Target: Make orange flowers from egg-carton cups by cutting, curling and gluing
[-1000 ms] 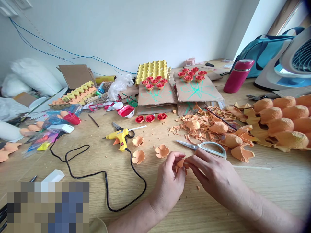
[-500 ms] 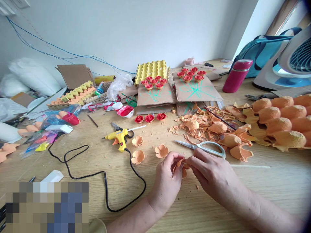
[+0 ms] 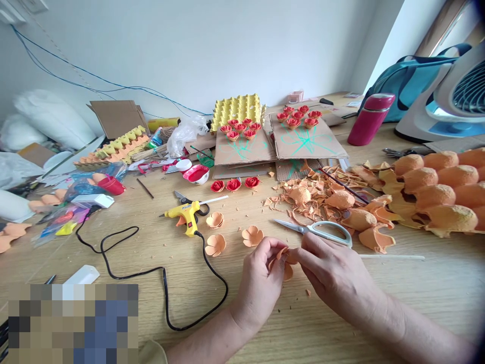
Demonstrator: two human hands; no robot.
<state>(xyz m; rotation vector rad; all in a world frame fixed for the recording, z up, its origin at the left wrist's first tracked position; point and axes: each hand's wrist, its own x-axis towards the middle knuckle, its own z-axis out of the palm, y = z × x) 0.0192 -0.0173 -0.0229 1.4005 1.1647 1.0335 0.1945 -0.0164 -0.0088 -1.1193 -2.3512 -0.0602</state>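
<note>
My left hand [image 3: 262,282] and my right hand [image 3: 333,275] meet low over the wooden table, both pinching a small orange egg-carton flower piece [image 3: 286,260] between their fingertips. Its petals stick out between the two hands; the rest is hidden by my fingers. Just beyond my right hand lie white-handled scissors [image 3: 322,231]. Three finished orange paper flowers [image 3: 252,235] sit to the left of my hands.
A yellow glue gun [image 3: 186,214] with a looping black cord [image 3: 162,273] lies to the left. Orange carton scraps [image 3: 333,199] and an orange egg tray [image 3: 435,187] fill the right. Red flowers on cardboard sheets [image 3: 303,136], a yellow tray [image 3: 237,108] and a red flask [image 3: 369,119] stand behind.
My hands have barely moved. The fingers have shifted slightly on the orange piece, which now shows a little more petal below them.
</note>
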